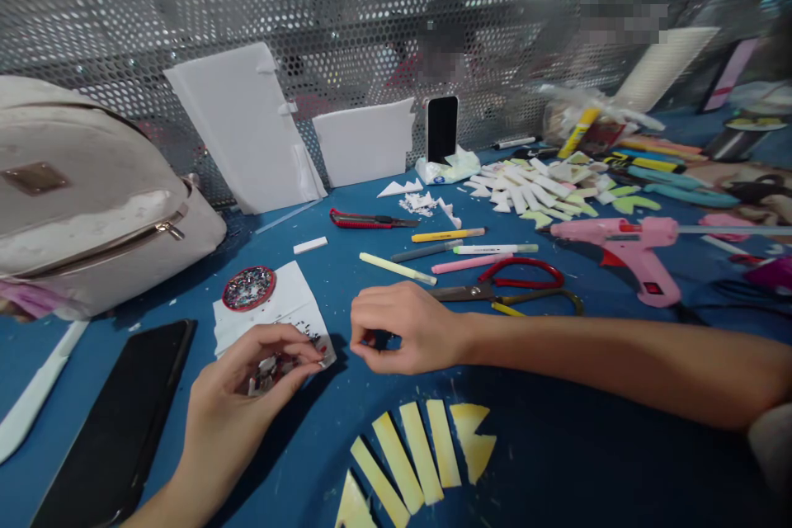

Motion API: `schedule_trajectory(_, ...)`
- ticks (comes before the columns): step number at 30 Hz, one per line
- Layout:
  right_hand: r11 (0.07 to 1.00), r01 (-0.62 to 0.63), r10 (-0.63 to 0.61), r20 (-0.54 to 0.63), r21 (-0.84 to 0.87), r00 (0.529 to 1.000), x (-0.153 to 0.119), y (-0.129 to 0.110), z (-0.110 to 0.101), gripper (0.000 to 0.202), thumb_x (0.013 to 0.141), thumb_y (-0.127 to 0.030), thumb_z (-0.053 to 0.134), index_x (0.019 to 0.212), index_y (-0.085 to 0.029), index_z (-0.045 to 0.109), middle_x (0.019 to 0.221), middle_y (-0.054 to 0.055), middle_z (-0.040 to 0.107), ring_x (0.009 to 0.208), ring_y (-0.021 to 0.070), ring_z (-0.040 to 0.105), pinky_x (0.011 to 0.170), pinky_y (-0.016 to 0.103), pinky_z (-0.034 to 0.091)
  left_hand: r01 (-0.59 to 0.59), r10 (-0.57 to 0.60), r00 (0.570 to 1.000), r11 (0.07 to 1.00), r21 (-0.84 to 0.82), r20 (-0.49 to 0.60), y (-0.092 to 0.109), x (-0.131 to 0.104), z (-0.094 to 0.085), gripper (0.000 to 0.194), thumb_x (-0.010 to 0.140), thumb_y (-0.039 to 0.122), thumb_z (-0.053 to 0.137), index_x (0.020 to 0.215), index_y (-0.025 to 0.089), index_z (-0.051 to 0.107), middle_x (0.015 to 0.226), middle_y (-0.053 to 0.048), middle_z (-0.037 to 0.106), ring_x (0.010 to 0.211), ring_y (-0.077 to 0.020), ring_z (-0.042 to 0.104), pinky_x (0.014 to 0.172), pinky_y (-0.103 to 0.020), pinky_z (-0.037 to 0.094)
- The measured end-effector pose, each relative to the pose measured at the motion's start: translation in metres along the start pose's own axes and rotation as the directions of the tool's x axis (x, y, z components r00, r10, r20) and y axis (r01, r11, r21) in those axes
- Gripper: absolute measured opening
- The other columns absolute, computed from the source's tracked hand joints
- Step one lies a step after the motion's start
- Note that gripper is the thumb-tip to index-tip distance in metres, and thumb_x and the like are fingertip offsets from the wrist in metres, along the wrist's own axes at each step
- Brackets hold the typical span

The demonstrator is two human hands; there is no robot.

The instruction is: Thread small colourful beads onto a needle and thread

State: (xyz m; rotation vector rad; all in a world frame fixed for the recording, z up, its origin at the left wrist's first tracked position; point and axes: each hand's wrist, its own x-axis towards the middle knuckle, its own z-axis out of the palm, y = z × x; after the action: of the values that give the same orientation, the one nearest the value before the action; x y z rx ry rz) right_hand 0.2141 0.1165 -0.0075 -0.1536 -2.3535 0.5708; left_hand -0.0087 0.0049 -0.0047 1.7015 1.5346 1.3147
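Note:
My left hand [253, 388] is curled at the near corner of a folded white paper [303, 285], thumb and fingertips pinched together. Something tiny may be between them, but I cannot make it out. Small glittery pieces [263, 375] show inside the curve of this hand, and dark specks lie on the paper beside its fingers. A round red-rimmed dish [248, 289] of shiny bits rests on the paper. To the right, my right hand [408, 330] hovers with fingers curled and thumb against the index finger; whatever it pinches is hidden. Yellow-tinted strips [421, 454] lie fanned out below both hands.
Scissors [464, 294] lie just behind my right hand, with several markers [449, 236] and a red box cutter [371, 219] beyond. A pink glue gun [637, 247] is on the right. A dark phone [117, 421] and a backpack [92, 198] occupy the left.

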Motion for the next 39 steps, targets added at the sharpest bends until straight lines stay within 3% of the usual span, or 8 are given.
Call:
schedule_trajectory(13,1.000,0.003,-0.003,0.011,-0.026,1.000,-0.0001,0.0002,-0.0001,0.013,0.090,-0.016,0.056,0.077,-0.018,0.057,0.072,-0.001,0.061,0.069,0.0120,0.052,0.065,0.024,0.039,0.084,-0.084,0.996,0.996,-0.003,-0.027,0.0043,-0.0013,0.0013,0.020,0.079,0.032,0.082,0.093,0.023,0.072,0.083,-0.002,0.078,0.080,-0.0216,0.078,0.077,-0.029,0.065)
schedule_trajectory(23,0.999,0.003,-0.003,0.005,-0.038,1.000,-0.0008,0.0013,0.0009,0.013,0.090,-0.016,0.057,0.077,-0.018,0.057,0.072,-0.001,0.061,0.070,0.0118,0.052,0.065,0.023,0.039,0.086,-0.086,0.996,0.996,-0.018,-0.025,0.0043,-0.0020,0.0013,0.019,0.079,0.027,0.082,0.094,0.024,0.071,0.085,0.000,0.078,0.080,-0.0185,0.077,0.079,-0.025,0.063)
schedule_trajectory(39,0.996,0.015,-0.013,0.024,-0.087,1.000,-0.0011,0.0012,0.0016,0.015,0.092,-0.017,0.053,0.078,-0.019,0.056,0.072,0.000,0.061,0.069,0.0126,0.050,0.065,0.025,0.037,0.068,-0.068,0.997,0.997,0.030,-0.021,0.0014,-0.0022,-0.0005,0.022,0.080,0.027,0.080,0.099,0.025,0.070,0.084,0.000,0.080,0.079,-0.0212,0.078,0.077,-0.029,0.064)
